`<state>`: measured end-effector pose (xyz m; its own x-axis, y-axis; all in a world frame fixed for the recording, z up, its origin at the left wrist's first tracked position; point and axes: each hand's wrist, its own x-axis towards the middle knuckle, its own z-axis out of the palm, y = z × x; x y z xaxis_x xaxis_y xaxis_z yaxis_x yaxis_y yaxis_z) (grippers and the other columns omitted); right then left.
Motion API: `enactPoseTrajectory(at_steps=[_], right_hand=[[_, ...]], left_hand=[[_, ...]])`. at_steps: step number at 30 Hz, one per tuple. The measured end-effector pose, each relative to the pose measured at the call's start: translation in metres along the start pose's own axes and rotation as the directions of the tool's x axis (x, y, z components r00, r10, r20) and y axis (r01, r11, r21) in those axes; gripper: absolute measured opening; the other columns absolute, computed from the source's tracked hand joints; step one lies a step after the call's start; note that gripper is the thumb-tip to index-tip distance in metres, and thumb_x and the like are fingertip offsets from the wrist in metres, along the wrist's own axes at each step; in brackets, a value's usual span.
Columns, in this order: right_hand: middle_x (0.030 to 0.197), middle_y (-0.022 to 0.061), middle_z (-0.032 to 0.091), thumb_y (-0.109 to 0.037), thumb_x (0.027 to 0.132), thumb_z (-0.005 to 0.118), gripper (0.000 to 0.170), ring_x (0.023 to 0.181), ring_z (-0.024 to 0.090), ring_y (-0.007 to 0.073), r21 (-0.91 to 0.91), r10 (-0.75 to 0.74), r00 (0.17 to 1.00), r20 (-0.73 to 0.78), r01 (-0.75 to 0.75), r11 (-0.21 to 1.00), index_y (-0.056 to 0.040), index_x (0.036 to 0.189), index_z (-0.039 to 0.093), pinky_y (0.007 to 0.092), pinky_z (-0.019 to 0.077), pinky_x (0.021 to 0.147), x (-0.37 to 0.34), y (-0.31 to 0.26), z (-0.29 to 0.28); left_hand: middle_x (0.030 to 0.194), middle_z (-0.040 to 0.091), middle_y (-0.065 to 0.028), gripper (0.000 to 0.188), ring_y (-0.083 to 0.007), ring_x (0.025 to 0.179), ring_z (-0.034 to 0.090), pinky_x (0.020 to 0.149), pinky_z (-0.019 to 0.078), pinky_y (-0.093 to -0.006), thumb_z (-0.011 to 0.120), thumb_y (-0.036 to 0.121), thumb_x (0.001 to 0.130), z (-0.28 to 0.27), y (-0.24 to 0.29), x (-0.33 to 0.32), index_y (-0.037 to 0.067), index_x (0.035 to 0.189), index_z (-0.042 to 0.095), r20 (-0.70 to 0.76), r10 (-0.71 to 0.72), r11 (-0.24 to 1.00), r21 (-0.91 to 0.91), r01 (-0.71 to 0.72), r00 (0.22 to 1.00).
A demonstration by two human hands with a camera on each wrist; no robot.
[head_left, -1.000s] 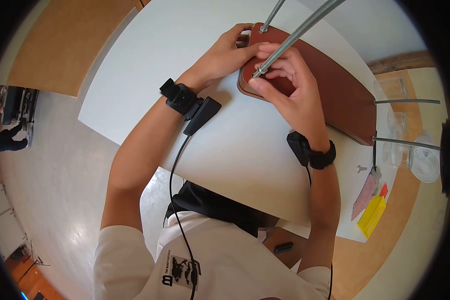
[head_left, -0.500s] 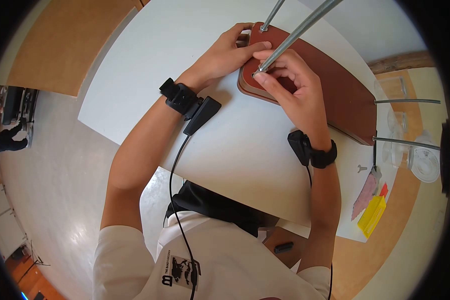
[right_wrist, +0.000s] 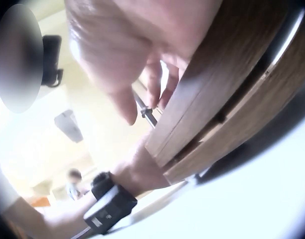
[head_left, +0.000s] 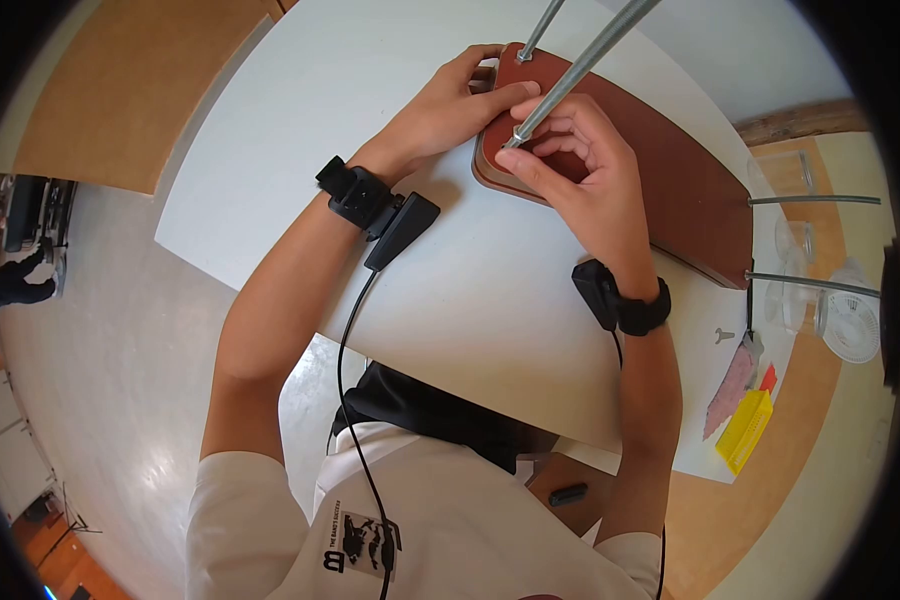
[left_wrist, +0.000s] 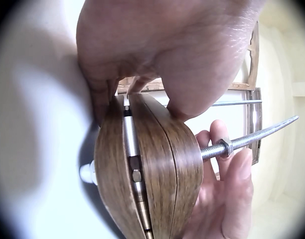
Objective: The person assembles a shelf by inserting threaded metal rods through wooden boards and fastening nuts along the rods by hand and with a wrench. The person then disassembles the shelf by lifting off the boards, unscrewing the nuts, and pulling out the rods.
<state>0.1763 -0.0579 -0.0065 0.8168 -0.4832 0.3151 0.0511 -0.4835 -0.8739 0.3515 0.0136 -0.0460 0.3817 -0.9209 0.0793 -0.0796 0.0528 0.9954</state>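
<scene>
My left hand (head_left: 442,118) grips the near-left end of a long red-brown wooden piece (head_left: 670,190), thumb on its top face. Two wooden layers (left_wrist: 160,164) show in the left wrist view, with metal parts in the gap between them. A threaded rod (head_left: 588,65) stands up from the top face. My right hand (head_left: 602,185) has thumb and fingertips around a hex nut (left_wrist: 226,147) on that rod, a little above the wood. In the right wrist view the nut (right_wrist: 146,112) sits between thumb and fingers.
A second rod (head_left: 541,30) stands near the left hand, and two more rods (head_left: 815,201) extend from the far end. At right lie a small wrench (head_left: 723,337), a pink cloth (head_left: 732,390) and a yellow box (head_left: 745,432). Clear containers (head_left: 782,177) stand beyond.
The right hand's thumb and fingers have shifted around the nut, and the rod's upper end has leaned slightly left. My left hand has kept its grip.
</scene>
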Motion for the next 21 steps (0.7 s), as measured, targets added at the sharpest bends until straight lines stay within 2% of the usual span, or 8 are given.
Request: enactPoseTrajectory(at_steps=[4,6,8,14,15,17,19,21], right_hand=[[0.106,0.0073,0.075,-0.003,0.095,0.068,0.021,0.101,0.07,0.0162,0.05,0.049,0.998,0.046,-0.052,0.997,-0.0006,0.116,0.069,0.0293,0.0542,0.089,0.0,0.002,-0.004],[0.107,0.0079,0.075,-0.002,0.094,0.07,0.026,0.102,0.07,0.0163,0.062,-0.062,0.994,0.088,0.057,0.996,0.0005,0.119,0.066,0.0299,0.054,0.089,0.002,0.005,-0.005],[0.107,0.0072,0.075,-0.001,0.093,0.07,0.029,0.103,0.069,0.0165,0.107,-0.048,0.996,0.082,0.039,0.994,0.001,0.121,0.064,0.0298,0.0536,0.089,0.003,-0.004,-0.006],[0.116,0.006,0.072,0.0,0.092,0.069,0.035,0.105,0.068,0.0154,0.154,-0.036,0.998,0.052,0.028,0.988,0.0017,0.127,0.061,0.0288,0.0526,0.09,0.002,0.0,-0.008],[0.118,0.0058,0.071,0.0,0.092,0.069,0.035,0.104,0.068,0.015,0.132,-0.034,0.996,0.081,0.023,0.991,0.0013,0.126,0.061,0.029,0.0528,0.09,0.002,0.001,-0.01],[0.119,0.007,0.071,0.0,0.092,0.069,0.036,0.103,0.068,0.0145,0.15,-0.015,0.993,0.113,-0.002,0.989,0.001,0.127,0.061,0.0289,0.0528,0.089,0.003,-0.002,-0.017],[0.12,0.0081,0.071,0.0,0.092,0.069,0.036,0.102,0.068,0.0141,0.167,0.003,0.99,0.144,-0.027,0.986,0.0007,0.128,0.061,0.0288,0.0528,0.089,0.004,-0.004,-0.016],[0.113,0.0085,0.073,0.001,0.093,0.066,0.035,0.101,0.068,0.013,0.279,-0.026,1.0,0.016,0.021,0.96,0.0019,0.128,0.062,0.0284,0.0533,0.088,0.003,-0.003,-0.009]], left_hand=[[0.125,0.066,-0.0249,0.074,-0.0291,0.115,0.067,0.101,0.0534,-0.0372,0.072,0.035,0.096,0.001,0.008,-0.002,-0.002,0.152,0.041,0.015,-0.042,0.999,-0.006,0.042,0.999],[0.125,0.066,-0.0249,0.074,-0.0292,0.115,0.067,0.101,0.0535,-0.0373,0.072,0.035,0.096,0.001,0.007,-0.003,-0.002,0.152,0.041,0.01,-0.068,0.998,-0.006,0.068,0.998],[0.138,0.06,-0.022,0.064,-0.0284,0.129,0.059,0.109,0.0471,-0.0382,0.063,0.031,0.102,0.0,0.002,-0.004,0.0,0.153,0.04,0.025,-0.015,1.0,0.012,0.015,1.0],[0.14,0.058,-0.0224,0.066,-0.0291,0.131,0.057,0.111,0.0466,-0.0396,0.065,0.031,0.101,0.001,0.006,-0.004,0.003,0.155,0.04,0.035,-0.058,0.998,-0.009,0.059,0.998],[0.14,0.058,-0.0224,0.066,-0.0291,0.131,0.057,0.111,0.0466,-0.0396,0.065,0.031,0.101,0.001,0.005,-0.004,0.003,0.155,0.04,0.035,-0.059,0.998,-0.008,0.059,0.998],[0.127,0.065,-0.0259,0.076,-0.0307,0.118,0.065,0.101,0.0532,-0.0376,0.072,0.036,0.096,0.0,0.002,-0.002,-0.004,0.152,0.04,0.017,-0.003,1.0,0.008,0.003,1.0],[0.126,0.065,-0.0256,0.077,-0.0305,0.118,0.066,0.101,0.0532,-0.0373,0.072,0.037,0.095,0.0,-0.001,-0.001,-0.004,0.152,0.04,0.013,0.008,1.0,0.013,-0.008,1.0],[0.125,0.066,-0.0254,0.078,-0.0303,0.117,0.066,0.1,0.0532,-0.037,0.072,0.037,0.095,0.0,0.0,-0.001,-0.005,0.152,0.039,0.01,0.018,1.0,0.017,-0.019,1.0]])
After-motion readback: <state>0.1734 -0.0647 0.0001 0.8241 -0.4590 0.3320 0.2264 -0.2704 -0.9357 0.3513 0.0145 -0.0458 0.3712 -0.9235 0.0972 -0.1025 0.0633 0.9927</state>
